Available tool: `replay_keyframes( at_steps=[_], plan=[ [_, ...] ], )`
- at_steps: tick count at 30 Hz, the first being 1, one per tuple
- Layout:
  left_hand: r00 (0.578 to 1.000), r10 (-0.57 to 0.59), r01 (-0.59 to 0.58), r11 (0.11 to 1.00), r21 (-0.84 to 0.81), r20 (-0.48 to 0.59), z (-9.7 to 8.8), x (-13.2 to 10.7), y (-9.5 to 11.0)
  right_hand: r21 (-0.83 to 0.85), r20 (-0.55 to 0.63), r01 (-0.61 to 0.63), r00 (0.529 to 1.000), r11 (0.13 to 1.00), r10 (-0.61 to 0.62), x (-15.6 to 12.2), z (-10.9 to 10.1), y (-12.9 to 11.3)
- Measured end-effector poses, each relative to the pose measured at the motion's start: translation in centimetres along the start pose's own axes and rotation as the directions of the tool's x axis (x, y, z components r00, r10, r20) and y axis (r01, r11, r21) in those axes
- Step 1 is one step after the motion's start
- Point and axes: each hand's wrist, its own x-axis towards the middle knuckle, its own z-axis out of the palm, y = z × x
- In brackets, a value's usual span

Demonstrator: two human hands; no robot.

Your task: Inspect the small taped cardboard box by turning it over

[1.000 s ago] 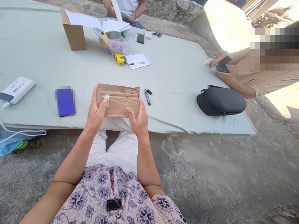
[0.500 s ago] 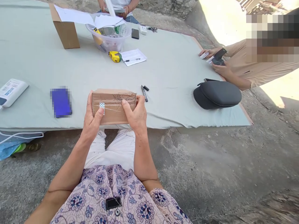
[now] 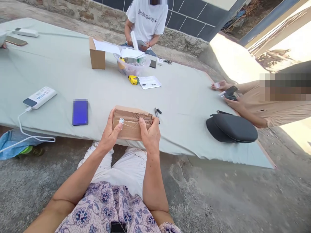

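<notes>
A small brown cardboard box (image 3: pixel 130 131) is held between my two hands at the table's near edge. My left hand (image 3: pixel 112 127) grips its left end, the thumb on a small white patterned sticker (image 3: pixel 121 122). Around the right end wraps my right hand (image 3: pixel 150 131), its thumb on the face below some dark scribbled lines. The fingers behind the box are hidden. Just past my right hand lies a black marker (image 3: pixel 156 112) with its cap (image 3: pixel 159 110) beside it. A blurred blue rectangular object (image 3: pixel 80 112) lies left of the box.
A white power bank (image 3: pixel 42 97) with a cable lies left. Farther back are a cardboard box (image 3: pixel 97 60), a plastic basin (image 3: pixel 131 69), a yellow tape measure (image 3: pixel 133 80) and a notebook (image 3: pixel 150 82). A black case (image 3: pixel 232 127) sits right. Two people are across and at right.
The view has tilted up and shifted left, so more of the far side shows. Both hands keep their hold on the box.
</notes>
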Motion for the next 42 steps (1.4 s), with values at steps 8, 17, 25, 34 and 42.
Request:
replay_keyframes(
  at_steps=[8, 17, 25, 34, 42],
  plan=[
    [0.999, 0.042, -0.042, 0.999, -0.019, 0.015, -0.2, 0.1, -0.6, 0.008, -0.031, -0.001, 1.000, 1.000, 0.001, -0.2, 0.5, 0.0],
    [0.999, 0.048, -0.047, 0.998, -0.033, 0.015, -1.0, 0.5, -1.4, 0.320, 0.059, 0.083, 0.993, 0.944, -0.107, -1.3, -0.5, 1.1],
    [0.999, 0.023, -0.022, 1.000, -0.019, 0.041, -0.3, -0.1, -0.7, 0.089, -0.022, -0.032, 0.999, 0.996, 0.034, -1.0, 0.1, 0.1],
    [1.000, 0.020, -0.018, 0.998, -0.068, 0.023, -0.4, -0.1, -1.3, 0.210, 0.074, 0.029, 0.996, 0.977, -0.045, -0.8, -0.6, 0.9],
    [1.000, 0.001, 0.001, 0.996, -0.088, 0.025, 0.0, -0.2, -1.5, 0.142, -0.010, 0.010, 1.000, 0.990, -0.008, -0.4, 0.0, 0.7]
  ],
)
